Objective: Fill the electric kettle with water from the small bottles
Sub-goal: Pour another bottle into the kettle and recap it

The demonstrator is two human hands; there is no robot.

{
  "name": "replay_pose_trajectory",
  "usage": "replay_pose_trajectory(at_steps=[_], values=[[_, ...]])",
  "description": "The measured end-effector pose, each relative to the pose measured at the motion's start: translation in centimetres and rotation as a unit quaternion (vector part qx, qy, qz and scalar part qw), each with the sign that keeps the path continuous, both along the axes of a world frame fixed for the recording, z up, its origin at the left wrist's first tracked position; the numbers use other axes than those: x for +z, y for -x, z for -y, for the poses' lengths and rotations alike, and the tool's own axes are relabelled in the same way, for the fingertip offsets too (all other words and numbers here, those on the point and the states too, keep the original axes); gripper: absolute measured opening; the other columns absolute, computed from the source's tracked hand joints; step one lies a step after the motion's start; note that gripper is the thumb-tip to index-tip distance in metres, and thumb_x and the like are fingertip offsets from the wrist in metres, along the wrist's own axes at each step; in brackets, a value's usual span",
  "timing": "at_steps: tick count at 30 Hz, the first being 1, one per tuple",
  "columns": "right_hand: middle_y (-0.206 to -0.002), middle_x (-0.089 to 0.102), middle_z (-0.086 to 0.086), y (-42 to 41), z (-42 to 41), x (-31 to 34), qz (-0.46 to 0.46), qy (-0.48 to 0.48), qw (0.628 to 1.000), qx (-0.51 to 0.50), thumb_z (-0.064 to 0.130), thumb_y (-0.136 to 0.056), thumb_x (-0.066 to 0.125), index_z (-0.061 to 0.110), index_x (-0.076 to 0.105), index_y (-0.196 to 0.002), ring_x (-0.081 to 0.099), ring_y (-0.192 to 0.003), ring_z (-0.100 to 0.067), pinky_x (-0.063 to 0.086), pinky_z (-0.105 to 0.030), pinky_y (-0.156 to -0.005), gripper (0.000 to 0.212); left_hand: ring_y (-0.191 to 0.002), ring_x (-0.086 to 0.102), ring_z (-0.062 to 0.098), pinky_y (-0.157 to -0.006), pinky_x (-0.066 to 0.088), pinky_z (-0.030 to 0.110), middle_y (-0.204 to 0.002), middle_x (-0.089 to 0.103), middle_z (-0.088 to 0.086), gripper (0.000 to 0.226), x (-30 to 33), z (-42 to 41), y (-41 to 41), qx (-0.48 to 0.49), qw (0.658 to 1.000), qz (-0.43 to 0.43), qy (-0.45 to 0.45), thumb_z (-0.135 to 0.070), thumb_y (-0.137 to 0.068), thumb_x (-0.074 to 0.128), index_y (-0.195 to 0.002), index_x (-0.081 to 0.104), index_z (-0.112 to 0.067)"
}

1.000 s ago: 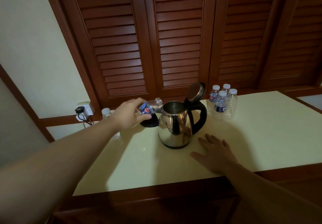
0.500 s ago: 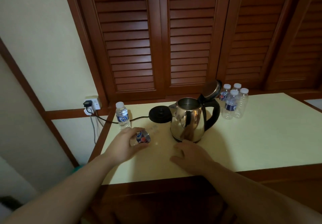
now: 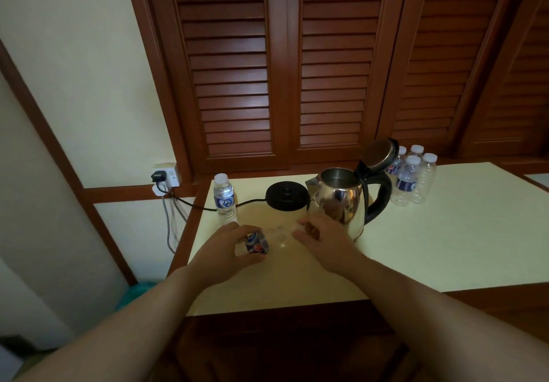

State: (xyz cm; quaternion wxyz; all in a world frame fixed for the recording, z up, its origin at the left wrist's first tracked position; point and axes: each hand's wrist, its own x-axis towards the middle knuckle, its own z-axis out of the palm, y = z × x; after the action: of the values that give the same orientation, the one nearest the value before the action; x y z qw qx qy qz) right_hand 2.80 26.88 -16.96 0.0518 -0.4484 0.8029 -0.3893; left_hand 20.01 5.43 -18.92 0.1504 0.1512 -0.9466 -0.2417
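Left hand (image 3: 221, 252) curls its fingers round a small clear plastic bottle with a blue label (image 3: 258, 242), which lies tipped on its side low over the pale yellow tabletop (image 3: 445, 242), neck toward the right hand (image 3: 322, 237); that hand's fingers reach to the neck, though whether they pinch it or a cap I cannot tell. Judging by the look, this bottle is drained; the shiny steel electric kettle (image 3: 341, 200) stands lid-up off its black round base (image 3: 286, 196), with one capped full bottle (image 3: 225, 199) at left and the cluster of capped bottles (image 3: 413, 178) behind, some seemingly empty.
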Motion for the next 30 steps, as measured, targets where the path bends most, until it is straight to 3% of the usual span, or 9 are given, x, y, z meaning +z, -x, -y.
replay_pose_trajectory(at_steps=[6,9,16,18,21,25,28,30], values=[[-0.105,0.062,0.011,0.0,0.0,1.5,0.037,0.006,0.999,0.034,0.040,-0.098,0.068,0.026,0.066,-0.124,0.061,-0.094,-0.007,0.051,-0.020,-0.082,0.030,-0.103,0.056,0.005,-0.086,0.046,0.018,-0.117,0.058,-0.015,0.059,1.3,-0.7,1.5,-0.034,0.999,-0.010,0.017,-0.052,-0.085,0.078,-0.138,0.056,-0.043],[-0.110,0.065,0.012,0.6,-0.5,1.4,0.049,0.007,0.997,0.052,0.041,-0.099,0.067,0.028,0.068,-0.125,0.063,-0.097,-0.005,0.050,-0.014,-0.079,0.029,-0.102,0.056,0.007,-0.085,0.047,0.015,-0.117,0.056,-0.013,0.060,2.0,-1.2,2.0,-0.042,0.999,-0.008,0.021,-0.050,-0.085,0.079,-0.140,0.055,-0.040],[-0.115,0.069,0.008,2.9,-2.9,2.7,0.133,-0.003,0.986,0.105,0.016,-0.089,0.081,0.024,0.073,-0.123,0.068,-0.099,-0.009,0.060,-0.022,-0.078,0.036,-0.103,0.061,0.005,-0.089,0.055,0.023,-0.119,0.058,-0.013,0.060,3.3,-2.6,2.6,-0.083,0.996,0.015,0.004,-0.056,-0.087,0.075,-0.141,0.054,-0.043],[-0.114,0.069,0.009,3.3,-3.9,3.3,0.130,-0.004,0.985,0.118,0.019,-0.091,0.079,0.025,0.074,-0.121,0.067,-0.099,-0.008,0.059,-0.021,-0.078,0.031,-0.105,0.063,0.003,-0.090,0.056,0.025,-0.122,0.063,-0.015,0.059,3.7,-3.6,3.0,-0.082,0.997,0.014,0.000,-0.058,-0.085,0.074,-0.139,0.055,-0.043],[-0.098,0.071,0.007,3.9,-5.2,3.7,0.105,-0.014,0.988,0.113,0.034,-0.099,0.068,0.031,0.070,-0.105,0.069,-0.087,-0.008,0.060,-0.024,-0.074,0.007,-0.104,0.064,0.003,-0.089,0.057,0.027,-0.121,0.067,-0.014,0.059,4.1,-5.8,3.9,-0.064,0.998,-0.012,0.002,-0.051,-0.084,0.080,-0.138,0.058,-0.039],[-0.089,0.071,-0.003,5.2,-7.2,3.4,0.108,-0.070,0.987,0.095,0.040,-0.104,0.056,0.022,0.065,-0.100,0.070,-0.078,-0.017,0.061,-0.030,-0.067,0.021,-0.102,0.062,0.004,-0.089,0.053,0.024,-0.116,0.065,-0.012,0.064,4.5,-8.7,5.3,-0.063,0.998,-0.017,0.016,-0.054,-0.082,0.081,-0.140,0.060,-0.034],[-0.103,0.068,0.000,6.8,-9.1,3.1,0.128,-0.044,0.984,0.115,0.033,-0.099,0.067,0.020,0.066,-0.114,0.070,-0.086,-0.015,0.060,-0.027,-0.060,0.019,-0.103,0.061,0.002,-0.092,0.053,0.031,-0.112,0.063,-0.015,0.062,4.5,-10.6,6.3,-0.060,0.998,-0.007,-0.005,-0.057,-0.081,0.079,-0.137,0.061,-0.036],[-0.105,0.068,0.001,8.0,-10.6,3.2,0.132,-0.035,0.982,0.131,0.030,-0.097,0.071,0.020,0.067,-0.114,0.070,-0.088,-0.014,0.060,-0.025,-0.062,0.020,-0.102,0.062,0.003,-0.092,0.053,0.034,-0.111,0.065,-0.014,0.056,4.5,-12.1,7.1,-0.068,0.997,-0.015,-0.018,-0.054,-0.082,0.079,-0.134,0.064,-0.038]])
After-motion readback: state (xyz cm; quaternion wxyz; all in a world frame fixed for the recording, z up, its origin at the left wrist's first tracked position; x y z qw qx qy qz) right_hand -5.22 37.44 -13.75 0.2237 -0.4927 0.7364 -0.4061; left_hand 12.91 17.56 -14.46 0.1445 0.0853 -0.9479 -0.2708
